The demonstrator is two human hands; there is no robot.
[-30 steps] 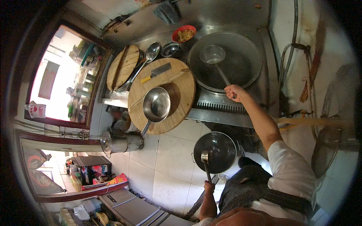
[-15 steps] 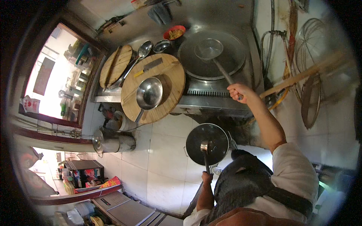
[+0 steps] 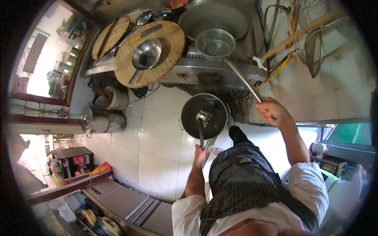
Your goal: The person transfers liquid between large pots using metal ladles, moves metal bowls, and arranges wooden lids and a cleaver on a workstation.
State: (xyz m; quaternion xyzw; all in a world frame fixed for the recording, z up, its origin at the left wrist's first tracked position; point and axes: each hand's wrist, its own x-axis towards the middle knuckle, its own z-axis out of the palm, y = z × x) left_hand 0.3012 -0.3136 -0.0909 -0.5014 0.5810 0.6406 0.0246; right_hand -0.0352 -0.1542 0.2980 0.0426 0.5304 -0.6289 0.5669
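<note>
My right hand is closed round the long handle of a large, round metal ladle. Its bowl hangs at the near edge of the wide wok, over the stove front; whether it holds liquid is hard to tell. Lower down, my left hand grips the handle of a smaller ladle. That ladle's shiny bowl is inside a deep, dark pot with side handles, standing low in front of me. The pot's dark contents cannot be made out.
A steel pan and a cleaver lie on a round wooden board. A lidded metal pot and a white bucket stand on the left. Strainers hang at right, near a wooden pole.
My right hand has drawn the large ladle back from over the wok toward me. The left hand still holds the smaller ladle in the pot. The whole view has shifted.
</note>
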